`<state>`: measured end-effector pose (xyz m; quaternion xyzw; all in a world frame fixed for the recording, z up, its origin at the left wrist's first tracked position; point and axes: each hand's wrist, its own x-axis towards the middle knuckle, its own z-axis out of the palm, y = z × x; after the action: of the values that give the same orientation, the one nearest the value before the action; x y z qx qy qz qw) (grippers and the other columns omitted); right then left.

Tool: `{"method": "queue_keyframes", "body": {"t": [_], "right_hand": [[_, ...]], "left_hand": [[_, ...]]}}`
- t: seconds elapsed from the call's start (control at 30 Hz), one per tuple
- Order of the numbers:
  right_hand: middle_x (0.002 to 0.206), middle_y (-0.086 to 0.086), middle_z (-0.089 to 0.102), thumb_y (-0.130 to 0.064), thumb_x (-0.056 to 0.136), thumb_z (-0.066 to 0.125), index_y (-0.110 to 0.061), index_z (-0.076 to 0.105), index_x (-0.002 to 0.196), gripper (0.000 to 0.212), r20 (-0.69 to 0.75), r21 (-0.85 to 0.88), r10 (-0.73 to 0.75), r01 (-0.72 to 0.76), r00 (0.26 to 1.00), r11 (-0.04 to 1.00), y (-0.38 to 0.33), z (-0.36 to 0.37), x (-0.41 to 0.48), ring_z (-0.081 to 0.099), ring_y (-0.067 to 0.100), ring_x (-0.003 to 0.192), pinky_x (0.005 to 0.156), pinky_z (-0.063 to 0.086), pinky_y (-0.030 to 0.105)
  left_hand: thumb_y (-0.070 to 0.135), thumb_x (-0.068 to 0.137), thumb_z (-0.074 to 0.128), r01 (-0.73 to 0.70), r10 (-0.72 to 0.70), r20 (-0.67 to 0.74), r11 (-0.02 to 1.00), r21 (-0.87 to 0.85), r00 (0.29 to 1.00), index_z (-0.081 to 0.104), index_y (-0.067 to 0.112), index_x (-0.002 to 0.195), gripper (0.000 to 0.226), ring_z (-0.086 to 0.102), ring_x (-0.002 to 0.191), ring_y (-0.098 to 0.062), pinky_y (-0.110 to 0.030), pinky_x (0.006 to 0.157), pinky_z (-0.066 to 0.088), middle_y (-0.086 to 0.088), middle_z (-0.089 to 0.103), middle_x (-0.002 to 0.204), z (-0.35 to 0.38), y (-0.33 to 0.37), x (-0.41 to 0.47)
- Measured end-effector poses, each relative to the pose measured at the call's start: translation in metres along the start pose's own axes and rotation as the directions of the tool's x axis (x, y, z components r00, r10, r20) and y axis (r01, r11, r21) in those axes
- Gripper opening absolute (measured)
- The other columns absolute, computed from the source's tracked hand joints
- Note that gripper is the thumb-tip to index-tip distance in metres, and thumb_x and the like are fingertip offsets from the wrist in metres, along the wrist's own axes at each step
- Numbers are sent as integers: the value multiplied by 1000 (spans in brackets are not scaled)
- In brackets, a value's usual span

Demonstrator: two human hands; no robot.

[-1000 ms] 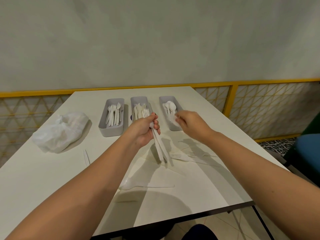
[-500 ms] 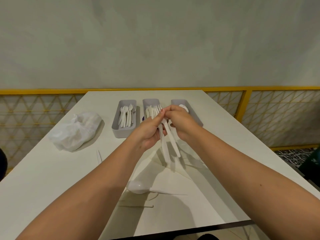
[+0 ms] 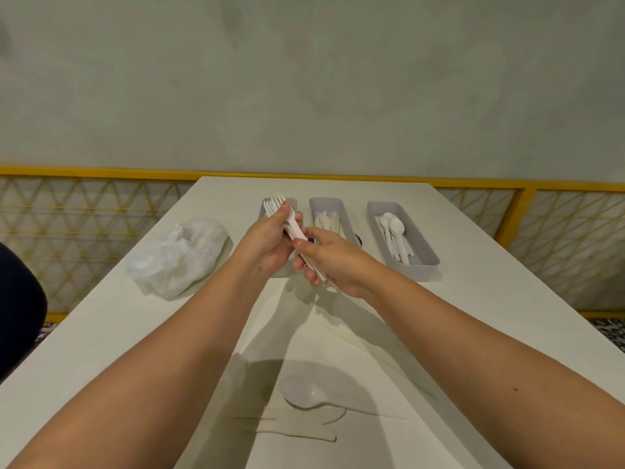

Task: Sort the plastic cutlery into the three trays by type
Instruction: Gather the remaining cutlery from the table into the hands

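Note:
Three grey trays stand side by side at the table's far end: the left tray (image 3: 293, 202), mostly hidden by my hands, the middle tray (image 3: 329, 204) with white cutlery, the right tray (image 3: 422, 252) with spoons. My left hand (image 3: 267, 247) grips a bundle of white plastic forks (image 3: 287, 220), tines up, over the left tray. My right hand (image 3: 333, 262) holds the handle end of the same bundle. A white spoon (image 3: 306, 396) and another flat piece (image 3: 297, 433) lie on the table near me.
A crumpled white plastic bag (image 3: 179, 255) lies left of the trays. The white table (image 3: 490, 326) is bordered by a yellow-framed lattice rail (image 3: 84, 225) and a grey wall. A dark object (image 3: 18, 309) sits at the left edge.
Both hands carried the fork bundle from over the middle tray leftward toward the left tray. The right hand slid down to the handle end. The camera view shifted right.

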<state>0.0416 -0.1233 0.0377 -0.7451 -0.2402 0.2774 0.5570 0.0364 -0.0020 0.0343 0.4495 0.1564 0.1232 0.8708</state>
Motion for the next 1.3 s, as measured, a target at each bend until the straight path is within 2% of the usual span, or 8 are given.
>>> {"method": "queue_keyframes", "body": {"t": [0.17, 0.43, 0.57, 0.7, 0.8, 0.97, 1.13, 1.3], "right_hand": [[67, 2, 46, -17, 102, 33, -12, 51, 108, 20, -56, -48, 21, -23, 998, 999, -9, -1, 28, 33, 10, 51, 44, 27, 18], [76, 14, 53, 1, 94, 42, 2, 56, 109, 21, -307, -526, 42, -206, 951, 825, -18, -9, 116, 49, 22, 64, 53, 38, 24], [107, 17, 60, 2, 94, 40, 4, 55, 108, 21, -297, -708, -13, -211, 955, 674, -13, 7, 150, 55, 24, 76, 46, 30, 20], [135, 20, 48, 2, 95, 40, 4, 44, 131, 37, -361, -674, -14, -251, 932, 695, -7, 21, 175, 53, 31, 118, 81, 43, 28], [134, 22, 44, -3, 95, 39, 4, 44, 130, 36, -304, -711, -55, -188, 951, 677, -3, 26, 182, 47, 35, 121, 79, 33, 28], [140, 18, 38, -6, 95, 42, -2, 39, 135, 40, -303, -732, -15, -223, 953, 644, 0, 34, 189, 43, 34, 125, 91, 40, 33], [154, 14, 13, -16, 89, 63, -8, 12, 149, 80, -283, -809, 56, -269, 958, 522, -2, 40, 181, 19, 31, 142, 113, 28, 37], [145, 21, 29, -10, 94, 46, -2, 42, 134, 41, -197, -839, -58, -137, 979, 526, -2, 31, 174, 33, 37, 132, 102, 34, 39]], "left_hand": [[35, 99, 41, -30, 61, -78, 938, 345, 995, 55, 11, 84, 31, 50, 68, -14, -23, 63, 43, -3, 53, 77, -24, 12, 22], [15, 94, 53, 81, 175, -165, 410, 909, 971, 50, 7, 132, 39, 52, 101, -27, -34, 82, 45, -13, 56, 122, -62, 27, 58], [9, 94, 52, 105, 90, -133, 269, 957, 987, 38, 5, 141, 49, 53, 91, -26, -24, 61, 46, -17, 53, 130, -69, 24, 72], [0, 93, 47, 108, 31, -122, 296, 949, 992, 43, 5, 138, 46, 60, 83, -28, -24, 57, 51, -20, 62, 116, -73, 26, 81], [-1, 92, 46, 109, 7, -117, 306, 946, 993, 46, 5, 135, 43, 62, 83, -29, -20, 49, 52, -16, 62, 100, -73, 27, 81], [0, 92, 46, 91, -3, -95, 324, 942, 995, 45, 7, 137, 46, 63, 85, -31, -28, 65, 55, -17, 62, 97, -77, 27, 81], [-2, 91, 46, 76, 6, -82, 316, 946, 997, 49, 6, 133, 43, 63, 85, -30, -26, 62, 54, -16, 62, 98, -76, 27, 82], [0, 92, 48, 87, 11, -96, 325, 942, 995, 45, 5, 136, 44, 60, 81, -26, -24, 59, 52, -15, 61, 102, -75, 26, 79]]}}
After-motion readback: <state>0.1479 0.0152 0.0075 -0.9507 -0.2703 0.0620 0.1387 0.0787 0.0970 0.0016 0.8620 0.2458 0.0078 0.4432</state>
